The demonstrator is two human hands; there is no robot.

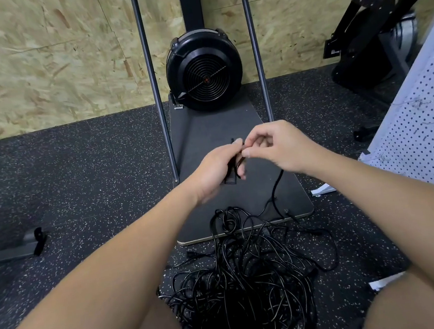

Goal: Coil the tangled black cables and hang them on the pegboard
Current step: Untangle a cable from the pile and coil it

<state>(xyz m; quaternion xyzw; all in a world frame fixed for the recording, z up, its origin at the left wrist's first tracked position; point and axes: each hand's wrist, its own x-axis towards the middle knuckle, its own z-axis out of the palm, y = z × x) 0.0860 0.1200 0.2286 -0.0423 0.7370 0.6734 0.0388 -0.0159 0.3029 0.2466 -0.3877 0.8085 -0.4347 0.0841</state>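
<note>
A tangled heap of black cables [249, 276] lies on the speckled floor between my knees, its top loops spilling onto a black board. My left hand [217, 168] is raised above the board and grips a black plug [231, 178] with cable wrapped at its fingers. Just to its right, my right hand [275, 144] pinches the same cable at the fingertips. One strand [277, 184] hangs from under my right hand down to the heap. The white pegboard [421, 126] leans at the right edge, with nothing black hung on it.
A black fan machine [204, 70] stands on the black board [289, 199] against an OSB wall, flanked by two metal poles [152, 82]. Another black machine [374, 40] sits at the back right. A metal foot [13, 247] lies at left.
</note>
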